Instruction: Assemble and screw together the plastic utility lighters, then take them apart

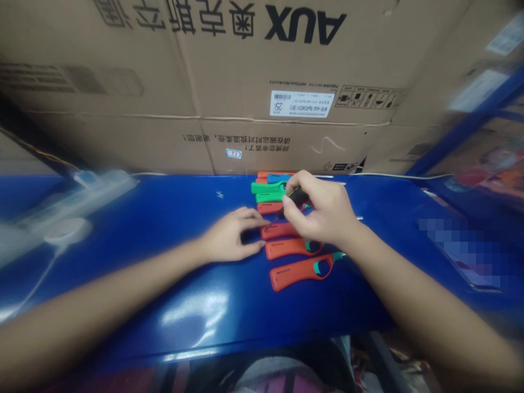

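Several long-nosed gas lighters lie in a column on the blue table. My left hand (231,236) has its thumb and fingers on either side of the handle end of a red lighter (280,231). Above that lighter, my right hand (323,204) is closed around a screwdriver (297,197) with a black and yellow handle. Its tip points down-left toward the handle end, and contact cannot be made out. Nearer me are an orange-red lighter (284,249) and another orange lighter (292,273) with a teal trigger. Beyond are a green lighter (268,197) and a blue lighter (278,178), partly hidden.
A large cardboard box (229,98) stands along the back of the blue table (196,305). To the left are a blurred power strip (102,191) and a round white charger (67,230) with a cable. A phone-like flat object (462,256) lies at the right.
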